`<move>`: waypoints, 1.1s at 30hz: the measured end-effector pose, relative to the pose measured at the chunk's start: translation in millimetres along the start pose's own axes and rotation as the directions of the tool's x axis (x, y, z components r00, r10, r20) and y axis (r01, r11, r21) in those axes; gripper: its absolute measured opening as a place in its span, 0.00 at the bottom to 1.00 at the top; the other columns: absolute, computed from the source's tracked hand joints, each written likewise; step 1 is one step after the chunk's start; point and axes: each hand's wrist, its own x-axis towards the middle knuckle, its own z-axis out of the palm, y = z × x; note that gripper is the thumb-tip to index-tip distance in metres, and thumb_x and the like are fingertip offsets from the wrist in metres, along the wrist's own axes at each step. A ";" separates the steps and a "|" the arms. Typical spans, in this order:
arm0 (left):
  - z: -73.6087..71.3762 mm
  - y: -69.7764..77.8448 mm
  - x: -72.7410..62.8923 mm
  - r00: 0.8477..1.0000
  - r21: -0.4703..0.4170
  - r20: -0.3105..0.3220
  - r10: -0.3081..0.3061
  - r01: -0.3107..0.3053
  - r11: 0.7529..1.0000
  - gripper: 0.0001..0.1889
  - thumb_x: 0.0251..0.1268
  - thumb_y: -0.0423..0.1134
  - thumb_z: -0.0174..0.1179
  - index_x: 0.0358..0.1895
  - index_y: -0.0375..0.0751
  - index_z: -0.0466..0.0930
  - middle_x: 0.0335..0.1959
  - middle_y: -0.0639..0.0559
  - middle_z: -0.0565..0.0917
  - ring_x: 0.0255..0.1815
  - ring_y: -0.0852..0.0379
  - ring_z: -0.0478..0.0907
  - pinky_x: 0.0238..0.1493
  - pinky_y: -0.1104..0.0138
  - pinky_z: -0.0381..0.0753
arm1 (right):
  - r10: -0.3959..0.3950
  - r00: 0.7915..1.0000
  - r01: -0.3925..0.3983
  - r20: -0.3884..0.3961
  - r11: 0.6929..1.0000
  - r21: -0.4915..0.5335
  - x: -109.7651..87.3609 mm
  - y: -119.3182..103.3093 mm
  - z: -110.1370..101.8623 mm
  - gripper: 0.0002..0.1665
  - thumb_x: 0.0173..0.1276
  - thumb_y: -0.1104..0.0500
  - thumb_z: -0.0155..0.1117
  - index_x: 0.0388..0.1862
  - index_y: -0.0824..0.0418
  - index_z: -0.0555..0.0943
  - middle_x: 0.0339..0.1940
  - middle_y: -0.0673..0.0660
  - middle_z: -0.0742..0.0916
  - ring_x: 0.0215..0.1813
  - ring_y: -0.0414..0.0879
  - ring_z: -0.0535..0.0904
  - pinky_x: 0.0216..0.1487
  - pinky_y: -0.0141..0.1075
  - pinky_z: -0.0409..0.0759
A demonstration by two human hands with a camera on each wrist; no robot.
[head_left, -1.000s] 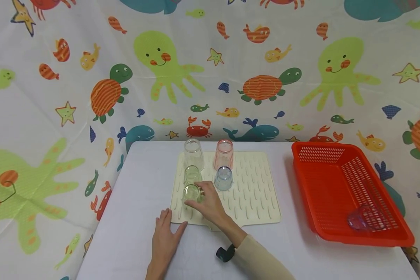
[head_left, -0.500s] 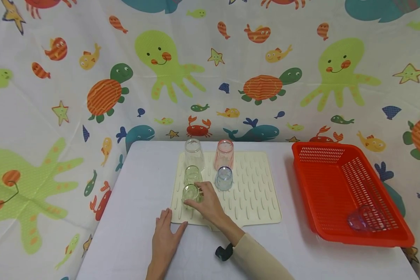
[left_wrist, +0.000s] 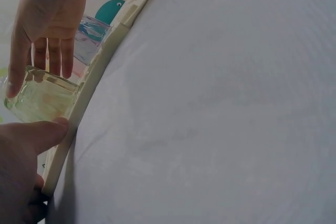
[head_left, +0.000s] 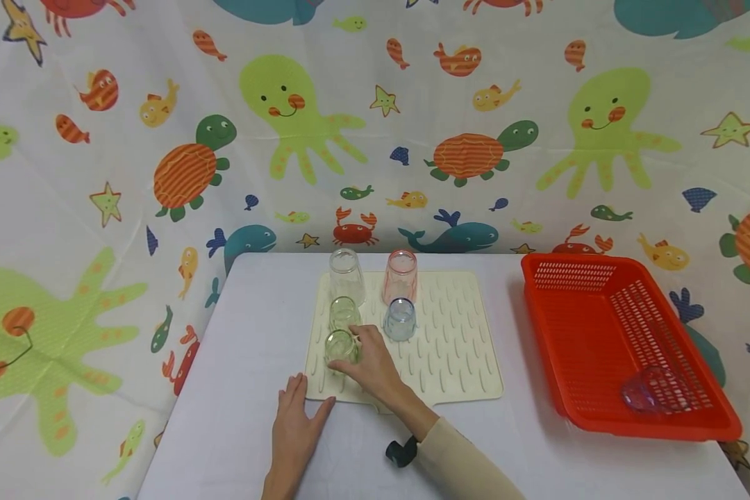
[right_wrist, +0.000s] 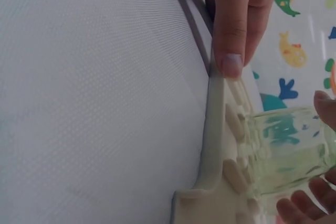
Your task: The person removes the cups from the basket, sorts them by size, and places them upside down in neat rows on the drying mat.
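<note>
My right hand (head_left: pixel 375 367) holds a small green glass (head_left: pixel 341 347) between thumb and fingers, at the near left of a cream ribbed drying mat (head_left: pixel 453 354). The green glass (right_wrist: pixel 283 148) stands on the mat's ridges in the right wrist view. Flat at the mat's near left corner rests my left hand (head_left: pixel 296 423), fingers extended; its thumb (left_wrist: pixel 52 132) touches the mat's edge in the left wrist view. Just behind the held glass is a second green glass (head_left: pixel 344 312), with a blue glass (head_left: pixel 401 321) to its right.
Two tall glasses, one clear (head_left: pixel 346 278) and one pink (head_left: pixel 401 279), stand at the back of the mat. To the right is a red basket (head_left: pixel 575 319) with a purple glass (head_left: pixel 646 392) lying in it. A black object (head_left: pixel 402 453) shows at my right wrist.
The held green glass and my right fingers have shifted very slightly to the left. My left hand has stayed in place.
</note>
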 end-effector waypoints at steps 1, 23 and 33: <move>0.0 -0.1 0.0 1.000 -0.003 -0.001 0.000 0.000 1.000 0.44 0.60 0.56 0.70 0.71 0.27 0.66 0.74 0.34 0.68 0.78 0.34 0.59 0.79 0.41 0.59 | 0.001 1.000 -0.001 -0.002 1.000 -0.003 -0.1 -0.5 -0.8 0.48 0.56 0.42 0.78 0.70 0.61 0.72 0.62 0.58 0.78 0.64 0.50 0.77 0.66 0.45 0.81; 0.6 -4.0 1.9 1.000 -0.012 -0.006 -0.005 0.005 1.000 0.43 0.60 0.54 0.70 0.70 0.28 0.67 0.73 0.35 0.69 0.78 0.35 0.59 0.78 0.41 0.61 | -0.055 0.997 0.057 -0.046 0.998 0.037 -0.5 -13.2 -24.9 0.44 0.59 0.44 0.77 0.68 0.63 0.73 0.62 0.58 0.79 0.63 0.53 0.77 0.61 0.46 0.84; -1.3 -2.9 3.5 1.000 -0.014 0.004 -0.013 0.013 1.000 0.43 0.60 0.54 0.70 0.71 0.29 0.67 0.74 0.36 0.69 0.79 0.36 0.59 0.79 0.42 0.61 | -0.060 0.995 0.063 -0.077 0.998 0.030 -1.6 -15.4 -32.5 0.38 0.64 0.44 0.71 0.68 0.61 0.74 0.63 0.58 0.79 0.63 0.50 0.76 0.62 0.46 0.83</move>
